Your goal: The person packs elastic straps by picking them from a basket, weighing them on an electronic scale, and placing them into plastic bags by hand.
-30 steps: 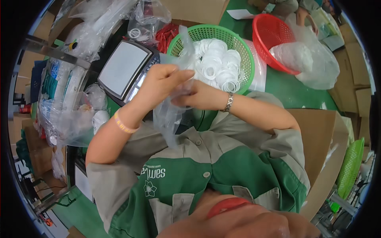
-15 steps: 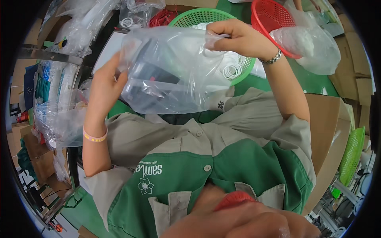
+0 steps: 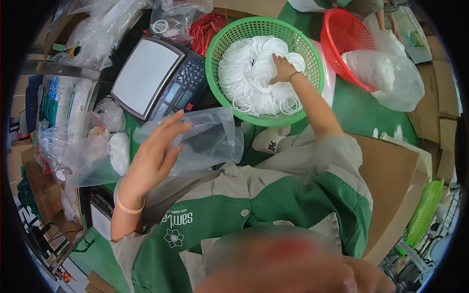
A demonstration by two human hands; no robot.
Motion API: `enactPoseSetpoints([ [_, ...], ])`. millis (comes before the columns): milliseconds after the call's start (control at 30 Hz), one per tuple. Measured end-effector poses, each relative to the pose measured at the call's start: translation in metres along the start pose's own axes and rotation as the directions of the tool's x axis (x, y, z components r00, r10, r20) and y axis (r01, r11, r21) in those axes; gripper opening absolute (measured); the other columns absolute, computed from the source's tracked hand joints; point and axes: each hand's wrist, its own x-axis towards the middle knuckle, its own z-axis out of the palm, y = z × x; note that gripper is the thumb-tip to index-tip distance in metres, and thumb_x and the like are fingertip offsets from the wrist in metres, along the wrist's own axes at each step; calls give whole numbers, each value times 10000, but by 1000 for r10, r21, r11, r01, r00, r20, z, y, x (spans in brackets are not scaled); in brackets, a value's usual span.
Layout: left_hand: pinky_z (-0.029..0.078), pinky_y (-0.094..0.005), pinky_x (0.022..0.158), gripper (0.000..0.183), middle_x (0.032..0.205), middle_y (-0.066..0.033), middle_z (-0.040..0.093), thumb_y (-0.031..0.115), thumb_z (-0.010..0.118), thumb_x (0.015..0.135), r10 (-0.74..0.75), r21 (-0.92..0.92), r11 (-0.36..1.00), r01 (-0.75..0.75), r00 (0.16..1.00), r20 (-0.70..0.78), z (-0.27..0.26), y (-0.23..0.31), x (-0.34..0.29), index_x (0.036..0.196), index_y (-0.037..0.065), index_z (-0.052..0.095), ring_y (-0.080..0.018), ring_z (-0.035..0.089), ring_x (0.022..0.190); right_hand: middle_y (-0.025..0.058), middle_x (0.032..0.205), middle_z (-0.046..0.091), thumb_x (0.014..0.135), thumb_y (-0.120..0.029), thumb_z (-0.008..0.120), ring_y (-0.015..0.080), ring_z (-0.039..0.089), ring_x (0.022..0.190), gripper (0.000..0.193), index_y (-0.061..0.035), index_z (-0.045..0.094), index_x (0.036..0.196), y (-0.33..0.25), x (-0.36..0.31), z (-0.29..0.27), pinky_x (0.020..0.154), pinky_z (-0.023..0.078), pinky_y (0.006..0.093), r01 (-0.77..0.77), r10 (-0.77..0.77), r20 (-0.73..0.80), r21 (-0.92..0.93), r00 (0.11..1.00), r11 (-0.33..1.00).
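Right hand point(image 3: 282, 70): fingers and thumb apart, palm down over a heap of thin, round white rings point(image 3: 244, 63); I cannot tell whether any ring is hooked under my fingertips.
Reach: a low, relaxed one suits this best, I judge; curling the fingers beneath a small bunch should gather it more cleanly than pinching at the top.
Rings: piled inside the round green basket of perforated plastic point(image 3: 313, 63), overlapping so closely that snagging looks likely; a gentle shake over the basket would shed strays.
Left hand point(image 3: 163, 146): fingers apart, at the left end of the clear, soft plastic bag point(image 3: 215, 141); whether skin meets film, I cannot tell.
Bag: limp and creased, lying near my grey-and-green shirt point(image 3: 254, 195); such thin film calls for a light, wide hold.
Scale: the dark electronic scale with a flat, pale plate point(image 3: 151, 73) stands left of the green basket; I do best to avoid bumping it.
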Motion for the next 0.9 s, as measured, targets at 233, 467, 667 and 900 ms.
enactPoseSetpoints([
  [233,437,-355,765,333,1294,-264,305,-83,476,644,23,221,973,-62,984,175,3,-4,24,925,51,596,-341,544,915,220,1376,144,437,-463,768,364,113,1286,1255,-182,-27,1367,4,33,14,1011,143,515,-146,144,-55,-34,988,989],
  [467,429,-308,617,285,1016,-170,563,-74,482,660,20,293,954,-58,991,133,4,-30,27,900,23,601,-273,562,718,264,1192,389,444,-365,770,372,424,1085,1057,-43,240,1299,-3,29,15,917,368,373,66,-82,103,154,991,986],
  [667,417,-273,589,245,927,-154,581,-59,481,656,-95,238,970,57,984,150,11,-17,40,852,7,612,-229,553,696,201,1037,496,543,-277,724,339,512,976,775,-107,356,1204,-51,3,47,800,440,412,29,-31,18,63,999,998],
  [900,418,-354,808,296,1053,-218,525,-39,452,661,27,269,959,-87,975,220,19,-15,40,917,-8,596,-342,533,934,159,892,538,585,-213,690,318,565,830,566,-141,427,1081,-25,-23,58,681,468,411,-44,100,-317,180,943,983],
])
